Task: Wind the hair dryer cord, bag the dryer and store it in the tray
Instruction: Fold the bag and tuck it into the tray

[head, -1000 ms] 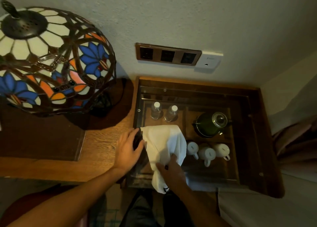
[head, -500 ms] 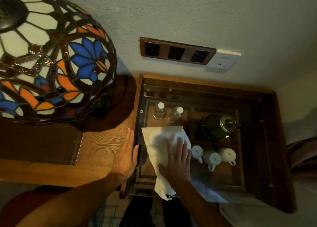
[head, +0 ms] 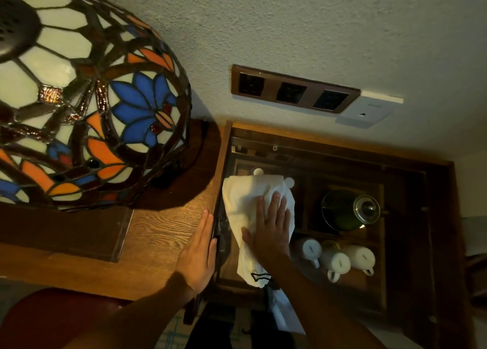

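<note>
The white bag (head: 253,206) lies in the left compartment of the wooden tray (head: 316,138); the dryer itself is not visible, presumably enclosed in the bag. The right hand (head: 271,230) rests flat on the bag, fingers extended and slightly spread, gripping nothing. The left hand (head: 199,251) lies flat on the counter (head: 163,225) just left of the tray, fingers straight and together, its edge against the tray's left rim. Two bottle caps (head: 289,182) show just beyond the bag's far edge. Right of the bag in the tray sits a dark green kettle (head: 347,211); three white cups (head: 337,259) lie near the kettle. A stained-glass lamp (head: 79,98) stands on the counter left of the tray
</note>
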